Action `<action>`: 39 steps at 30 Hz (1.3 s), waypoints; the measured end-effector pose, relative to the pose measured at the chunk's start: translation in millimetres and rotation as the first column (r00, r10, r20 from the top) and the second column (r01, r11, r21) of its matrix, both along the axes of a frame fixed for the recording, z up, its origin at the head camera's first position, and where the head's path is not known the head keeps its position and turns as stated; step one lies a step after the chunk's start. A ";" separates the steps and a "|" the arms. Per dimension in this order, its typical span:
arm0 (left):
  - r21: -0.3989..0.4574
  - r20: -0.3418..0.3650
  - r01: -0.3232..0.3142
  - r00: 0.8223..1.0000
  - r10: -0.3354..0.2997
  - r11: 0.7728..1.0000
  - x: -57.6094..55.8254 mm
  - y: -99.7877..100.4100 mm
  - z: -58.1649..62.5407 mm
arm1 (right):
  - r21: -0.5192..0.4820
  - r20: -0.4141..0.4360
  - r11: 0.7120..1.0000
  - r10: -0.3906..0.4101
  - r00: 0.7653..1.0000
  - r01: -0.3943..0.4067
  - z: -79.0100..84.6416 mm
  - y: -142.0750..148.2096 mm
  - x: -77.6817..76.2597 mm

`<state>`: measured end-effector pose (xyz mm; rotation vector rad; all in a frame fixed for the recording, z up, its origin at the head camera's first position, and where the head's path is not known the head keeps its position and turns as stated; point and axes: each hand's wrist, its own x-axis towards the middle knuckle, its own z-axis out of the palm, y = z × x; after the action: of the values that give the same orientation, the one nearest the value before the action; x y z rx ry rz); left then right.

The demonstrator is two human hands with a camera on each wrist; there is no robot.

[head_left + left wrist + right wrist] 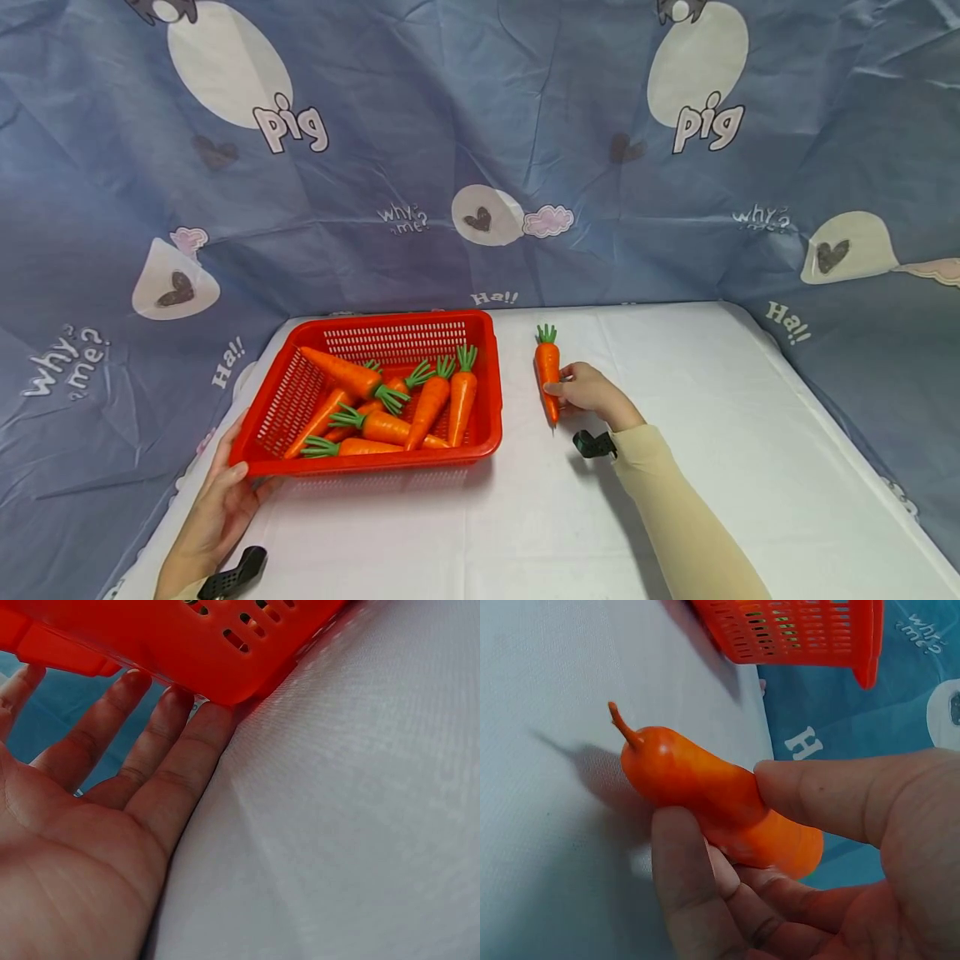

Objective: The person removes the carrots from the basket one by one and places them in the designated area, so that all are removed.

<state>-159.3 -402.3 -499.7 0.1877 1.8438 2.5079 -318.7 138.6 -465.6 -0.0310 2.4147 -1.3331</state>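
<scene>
In the head view, my left hand (217, 508) is at the near left corner of a red plastic basket (375, 468), its thumb at the rim. The left wrist view has its fingers (180, 772) extended, fingertips against the outside of the basket (172, 645). Several orange carrots (462, 400) with green tops lie inside it. To the basket's right, my right hand (592, 392) pinches a single carrot (548, 364) between thumb and fingers, green top pointing away from me. Up close in the right wrist view, this carrot (697, 776) shows its thin root tip, and its shadow falls beside it.
A white cloth covers the table (712, 500). Behind it hangs a blue printed curtain (600, 275), which also runs down both sides. Black wrist cameras (594, 444) are strapped to both wrists.
</scene>
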 end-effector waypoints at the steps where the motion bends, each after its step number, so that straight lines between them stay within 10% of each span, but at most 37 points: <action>1: -0.001 0.006 -0.003 1.000 0.003 1.000 -0.2 -0.2 0.0 | 0.012 -0.004 1.000 0.003 1.000 -0.003 0.5 -0.3 0.0; 39: -0.036 0.053 -0.028 0.998 0.030 0.999 -0.8 2.2 2.0 | 0.130 -0.028 0.991 0.022 0.999 -0.019 8.6 -2.8 2.4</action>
<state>-160.1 -400.2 -497.8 0.0928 1.8829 2.4708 -316.3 135.8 -457.0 -0.0404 2.5134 -1.1712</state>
